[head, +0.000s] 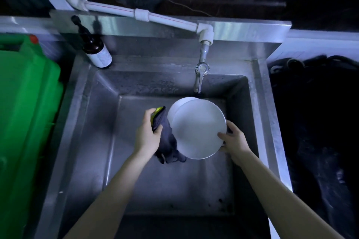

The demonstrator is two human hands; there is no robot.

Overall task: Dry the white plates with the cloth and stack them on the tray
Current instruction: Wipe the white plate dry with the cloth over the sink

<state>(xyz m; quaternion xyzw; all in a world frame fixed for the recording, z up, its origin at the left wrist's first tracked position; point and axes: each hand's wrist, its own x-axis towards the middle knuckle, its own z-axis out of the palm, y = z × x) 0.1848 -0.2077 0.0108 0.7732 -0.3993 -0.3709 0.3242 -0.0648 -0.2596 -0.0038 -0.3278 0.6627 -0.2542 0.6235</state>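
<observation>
Two white plates overlapped above the sink (93, 122): front plate (198, 128), and back plate (175, 108) mostly hidden behind it. Right hand (234, 139) gripped the front plate's rim, thumb on top. Left hand (147, 134) clutched one dark cloth (167, 141) beside the plates. One tap (201, 72), one bottle (96, 48), one green bin (27, 103).

L hand (148, 133) mid-frame grips cloth (168, 142), fingers curled; R hand (234, 140) beside it pinches plate (198, 128) rim; forearms enter from bottom.
</observation>
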